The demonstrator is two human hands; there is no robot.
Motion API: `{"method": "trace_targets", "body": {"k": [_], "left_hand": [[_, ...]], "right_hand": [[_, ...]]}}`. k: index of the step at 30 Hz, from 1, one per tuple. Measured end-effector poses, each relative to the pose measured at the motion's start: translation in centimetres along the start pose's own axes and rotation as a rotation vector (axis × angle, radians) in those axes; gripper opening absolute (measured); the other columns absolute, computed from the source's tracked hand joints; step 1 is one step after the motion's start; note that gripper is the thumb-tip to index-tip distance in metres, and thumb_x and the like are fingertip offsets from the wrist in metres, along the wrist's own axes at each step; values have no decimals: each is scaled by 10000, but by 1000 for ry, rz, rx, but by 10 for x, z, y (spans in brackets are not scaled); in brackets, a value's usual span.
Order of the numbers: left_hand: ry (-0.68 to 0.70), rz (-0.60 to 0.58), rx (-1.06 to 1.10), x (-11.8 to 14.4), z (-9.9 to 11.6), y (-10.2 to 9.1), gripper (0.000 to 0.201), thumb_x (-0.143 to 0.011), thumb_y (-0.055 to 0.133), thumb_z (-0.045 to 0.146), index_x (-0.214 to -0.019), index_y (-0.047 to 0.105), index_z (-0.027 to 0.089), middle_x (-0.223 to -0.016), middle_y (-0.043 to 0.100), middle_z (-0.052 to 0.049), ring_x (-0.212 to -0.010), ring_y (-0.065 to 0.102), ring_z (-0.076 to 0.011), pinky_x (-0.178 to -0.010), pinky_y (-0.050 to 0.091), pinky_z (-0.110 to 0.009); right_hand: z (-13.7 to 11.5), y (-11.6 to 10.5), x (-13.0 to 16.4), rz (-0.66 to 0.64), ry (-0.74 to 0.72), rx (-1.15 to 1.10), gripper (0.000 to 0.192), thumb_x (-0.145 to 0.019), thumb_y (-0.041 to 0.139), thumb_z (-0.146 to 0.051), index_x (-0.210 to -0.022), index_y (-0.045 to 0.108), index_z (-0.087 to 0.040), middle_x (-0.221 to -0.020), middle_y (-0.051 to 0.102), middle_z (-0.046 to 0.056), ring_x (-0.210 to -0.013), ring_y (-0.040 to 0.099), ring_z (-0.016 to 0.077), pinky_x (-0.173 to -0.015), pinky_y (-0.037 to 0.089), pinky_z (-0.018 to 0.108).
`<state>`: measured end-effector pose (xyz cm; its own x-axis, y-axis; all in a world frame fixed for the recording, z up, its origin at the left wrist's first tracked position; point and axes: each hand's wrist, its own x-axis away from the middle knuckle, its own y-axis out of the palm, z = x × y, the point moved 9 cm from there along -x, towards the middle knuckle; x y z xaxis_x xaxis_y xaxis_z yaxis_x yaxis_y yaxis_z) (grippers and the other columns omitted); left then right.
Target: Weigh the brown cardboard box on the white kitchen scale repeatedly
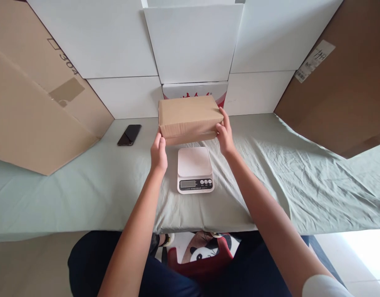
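We hold a closed brown cardboard box (190,119) between both hands at the far middle of the counter (84,185), which is draped in a pale green sheet. Our left hand (159,153) presses against the box's near left corner, its fingers close together and pointing away from us. Our right hand (225,135) clasps the right end, thumb on the near face and fingers reaching up along the side. We cannot tell whether the box rests on the sheet or is lifted a little above it.

Just nearer than the box, between our forearms, sits a white kitchen scale (195,170) with a bare platform and a small display on its near edge. A black phone (129,135) lies flat to the left, well apart from the box. Behind the box stands a white carton with red print (196,88), and white panels (192,41) form the far wall. Large brown cardboard sheets (31,107) lean at the left and right sides.
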<state>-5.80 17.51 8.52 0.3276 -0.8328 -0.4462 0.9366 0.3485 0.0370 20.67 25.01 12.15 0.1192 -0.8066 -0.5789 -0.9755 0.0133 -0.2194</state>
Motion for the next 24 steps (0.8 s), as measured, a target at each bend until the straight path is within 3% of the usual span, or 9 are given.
{"method": "trace_targets", "body": {"k": [4, 7, 16, 24], "left_hand": [[-144, 10, 45, -16, -59, 8, 691, -919, 500, 735, -1365, 624, 223, -1493, 619, -136, -1450, 533, -280, -1192, 432, -431], [-219, -18, 107, -14, -84, 12, 674, -924, 487, 736, -1336, 646, 227, -1477, 638, -121, -1439, 548, -276, -1194, 431, -404], [-209, -66, 99, -11, -86, 12, 622, -953, 482, 698, -1338, 668, 246, -1526, 604, -83, -1492, 484, -288, -1230, 397, -413], [-229, 5, 98, -14, -88, 2, 681, -953, 488, 681, -1475, 568, 252, -1643, 464, -84, -1537, 417, -274, -1268, 338, -414]], "right_hand": [[43, 12, -1, 25, 134, -163, 792, -915, 445, -663, -1581, 309, -256, -1693, 363, 71, -1545, 379, 309, -1247, 389, 541], [53, 12, 12, 24, 149, -172, 763, -906, 496, -634, -1561, 350, -270, -1687, 374, 56, -1560, 347, 305, -1291, 318, 522], [67, 9, 21, 38, 111, -154, 713, -923, 518, -619, -1544, 377, -299, -1668, 396, 45, -1548, 362, 308, -1315, 260, 539], [86, 11, 28, 57, 132, -218, 805, -933, 497, -631, -1626, 173, -379, -1660, 397, 27, -1597, 296, 290, -1299, 271, 597]]}}
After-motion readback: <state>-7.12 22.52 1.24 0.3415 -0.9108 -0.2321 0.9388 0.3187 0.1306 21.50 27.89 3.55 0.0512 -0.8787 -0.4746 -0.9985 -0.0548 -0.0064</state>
